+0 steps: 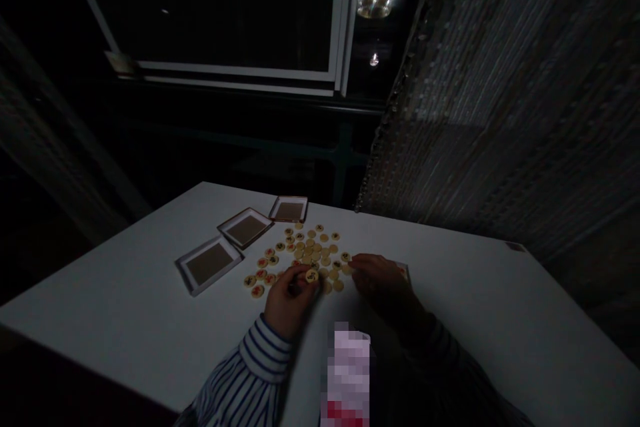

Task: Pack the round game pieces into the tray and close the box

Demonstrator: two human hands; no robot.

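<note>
My left hand pinches a round xiangqi piece between thumb and fingers, its dark character facing up. The piece is at the near edge of a loose spread of several xiangqi pieces on the white table. Some show red or dark characters; others lie blank side up. On the right of the spread, my right hand stretches its fingers out toward the pieces. Its fingertips are beside a piece with a dark character; whether they touch one is hard to tell in the dim light.
Three shallow open boxes stand left and behind the pieces: a near box, a middle box and a far box. A partly hidden box lies beyond my right hand. The white table ends before a dark window and bead curtain.
</note>
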